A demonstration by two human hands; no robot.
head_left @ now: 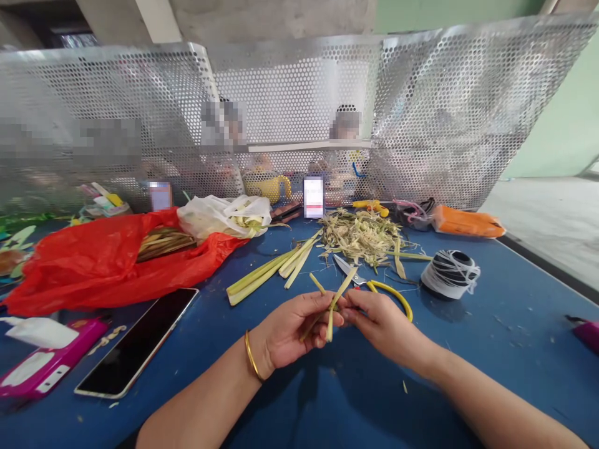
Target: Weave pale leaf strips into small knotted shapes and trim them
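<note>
In the middle of the head view, my left hand (292,330) is closed on narrow plant strips (341,290), pale green and crossed over one another. My right hand (377,321) pinches at the same strips from the right, its fingertips meeting those of the left. Just behind my hands lie scissors (405,299) with yellow handles, blades apart. Longer flat leaf strips (264,274) rest on the blue table (374,399) to the left of them. Farther back is a heap of shredded plant scraps (362,237). What sits between my fingertips is partly hidden.
A spool of white thread (450,274) and an orange packet (468,221) stand at right. At left are a red plastic bag (93,262) with dry strips, a white bag (210,215), a dark phone (140,340) and a magenta device (60,362). A perforated metal screen (290,81) closes off the back; people are behind it.
</note>
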